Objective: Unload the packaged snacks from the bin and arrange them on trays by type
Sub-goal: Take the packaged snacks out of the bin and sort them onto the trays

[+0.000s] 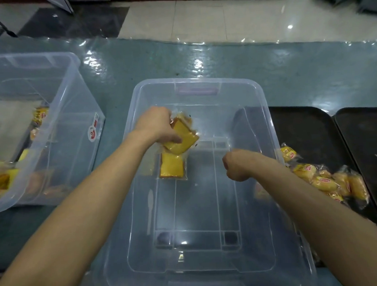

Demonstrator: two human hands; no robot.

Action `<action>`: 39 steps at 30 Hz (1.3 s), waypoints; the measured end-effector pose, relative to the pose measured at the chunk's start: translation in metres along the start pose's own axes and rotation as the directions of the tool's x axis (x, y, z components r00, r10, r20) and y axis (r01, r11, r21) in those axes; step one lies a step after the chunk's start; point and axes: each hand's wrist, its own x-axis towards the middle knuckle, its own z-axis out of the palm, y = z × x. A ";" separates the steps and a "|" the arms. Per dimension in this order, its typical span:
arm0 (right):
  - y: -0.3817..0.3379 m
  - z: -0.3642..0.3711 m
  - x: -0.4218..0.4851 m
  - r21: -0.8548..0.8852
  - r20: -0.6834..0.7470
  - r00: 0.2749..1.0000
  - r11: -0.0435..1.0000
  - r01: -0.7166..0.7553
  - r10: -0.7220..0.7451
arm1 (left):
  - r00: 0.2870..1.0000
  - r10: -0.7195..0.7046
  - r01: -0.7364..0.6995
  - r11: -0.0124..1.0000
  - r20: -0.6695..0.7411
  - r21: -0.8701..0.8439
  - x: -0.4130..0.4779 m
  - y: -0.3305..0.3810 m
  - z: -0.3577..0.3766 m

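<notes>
Head view is looking down on a clear bin (234, 82) sitting in the middle of a teal tabletop (201, 59). Both forearms are reaching into it.

The left hand (155, 127) is hovering inside the far left part of the bin, its fingers and thumb curling round a yellow cake pack (184, 139) and holding it tilted above the bin floor. Just below it, a second pack (172, 167) of the same kind is lying flat on the floor of the bin, apart from both hands.

The right hand (237, 165) is hanging in the right half of the bin with its back to the camera. Its fingers are curling under and out of sight, so I cannot tell whether they are holding anything.

To the right, touching or just beside the bin's wall, a black tray (300, 128) is carrying a snack pile (325, 182) of yellow wrapped rolls with red labels, bunched along its near left side. A far tray (364, 132), also black, is lying beside it at the frame's edge.

At the left, well apart from the centre bin, a left bin (70, 100) is holding more yellow packs (41, 114) against its wall.
</notes>
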 end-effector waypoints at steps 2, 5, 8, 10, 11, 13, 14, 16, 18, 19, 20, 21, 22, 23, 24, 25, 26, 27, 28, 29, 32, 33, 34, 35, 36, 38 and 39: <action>-0.003 0.001 0.001 -0.053 0.020 1.000 0.999 0.005 -0.004 | 1.000 0.008 -0.007 0.998 -0.019 0.056 0.000 -0.001 0.007; -0.009 0.000 0.002 -0.067 0.022 1.000 0.998 0.006 -0.004 | 0.999 0.026 -0.025 0.998 -0.019 0.056 0.002 -0.007 0.011; -0.004 -0.008 0.006 -0.042 -0.018 1.000 0.999 -0.021 0.020 | 0.999 0.050 -0.050 0.998 -0.016 -0.028 0.005 -0.011 0.008; -0.001 -0.020 0.018 0.018 -0.080 0.995 0.998 -0.054 0.055 | 0.998 0.048 -0.050 0.997 -0.034 -0.065 0.006 -0.012 0.007; -0.002 -0.026 0.027 0.073 -0.105 0.991 0.995 -0.071 0.079 | 0.998 0.042 -0.046 0.996 -0.052 -0.073 0.006 -0.012 0.006; -0.010 -0.034 0.047 0.261 -0.106 0.986 0.960 -0.099 0.130 | 0.995 0.025 -0.033 0.996 -0.093 -0.086 0.007 -0.011 0.004; -0.017 -0.033 0.059 0.390 -0.082 0.984 0.914 -0.114 0.157 | 0.994 0.017 -0.027 0.995 -0.112 -0.092 0.008 -0.011 0.004; -0.035 -0.018 0.078 0.604 -0.015 0.978 0.781 -0.158 0.210 | 0.991 0.007 -0.022 0.994 -0.136 -0.106 0.009 -0.011 0.003; -0.057 0.006 0.091 0.745 0.022 0.969 0.642 -0.181 0.248 | 0.990 0.005 -0.022 0.993 -0.144 -0.118 0.010 -0.012 0.003; -0.071 0.018 0.095 0.813 0.032 0.964 0.554 -0.178 0.264 | 0.989 0.006 -0.024 0.992 -0.145 -0.123 0.010 -0.013 0.003; -0.084 0.027 0.097 0.867 0.039 0.957 0.466 -0.176 0.288 | 0.989 0.006 -0.026 0.991 -0.150 -0.128 0.011 -0.014 0.003; -0.096 0.032 0.100 0.892 0.034 0.948 0.419 -0.171 0.317 | 0.988 0.007 -0.027 0.991 -0.154 -0.131 0.011 -0.013 0.003; -0.106 0.034 0.099 0.891 0.016 0.943 0.423 -0.165 0.333 | 0.988 0.010 -0.031 0.991 -0.155 -0.133 0.012 -0.013 0.003; -0.113 0.035 0.100 0.876 -0.004 0.944 0.457 -0.156 0.331 | 0.987 0.011 -0.032 0.991 -0.157 -0.133 0.012 -0.012 0.002; -0.117 0.034 0.100 0.858 -0.012 0.950 0.491 -0.151 0.313 | 0.987 0.011 -0.033 0.991 -0.163 -0.132 0.012 -0.012 0.002; -0.117 0.031 0.099 0.840 0.004 0.959 0.520 -0.157 0.283 | 0.986 0.012 -0.034 0.991 -0.166 -0.129 0.013 -0.012 0.001; -0.113 0.026 0.096 0.810 0.033 0.969 0.561 -0.169 0.244 | 0.986 0.014 -0.035 0.992 -0.166 -0.124 0.013 -0.012 0.001; -0.106 0.021 0.090 0.764 0.070 0.975 0.618 -0.187 0.209 | 0.986 0.020 -0.039 0.992 -0.163 -0.118 0.014 -0.012 0.002; -0.097 0.013 0.083 0.693 0.098 0.979 0.694 -0.196 0.179 | 0.987 0.026 -0.044 0.993 -0.159 -0.109 0.015 -0.012 0.002; -0.087 0.004 0.076 0.591 0.113 0.981 0.783 -0.194 0.158 | 0.988 0.032 -0.047 0.994 -0.151 -0.100 0.015 -0.012 0.003; -0.057 -0.026 0.050 0.236 -0.012 0.993 0.965 -0.115 0.121 | 0.991 0.041 -0.054 0.994 -0.129 -0.093 0.017 -0.011 0.001; -0.049 -0.034 0.045 0.156 -0.087 0.991 0.984 -0.088 0.103 | 0.991 0.050 -0.060 0.995 -0.124 -0.081 0.015 -0.011 -0.001; -0.041 -0.041 0.041 0.094 -0.151 0.985 0.993 -0.074 0.088 | 0.991 0.064 -0.070 0.996 -0.115 -0.052 0.013 -0.011 -0.001; -0.034 -0.048 0.039 0.047 -0.206 0.976 0.997 -0.067 0.076 | 0.992 0.080 -0.082 0.997 -0.096 -0.012 0.009 -0.011 -0.001; -0.029 -0.054 0.039 0.015 -0.250 0.966 0.998 -0.063 0.064 | 0.993 0.099 -0.097 0.995 -0.063 0.033 0.004 -0.011 -0.001; -0.019 -0.065 0.044 -0.034 -0.300 0.954 0.999 -0.035 0.023 | 0.989 0.147 -0.149 0.982 0.027 0.118 -0.009 -0.012 0.002; -0.015 -0.071 0.048 -0.064 -0.310 0.951 0.998 -0.013 -0.007 | 0.982 0.172 -0.181 0.971 0.074 0.156 -0.016 -0.011 0.003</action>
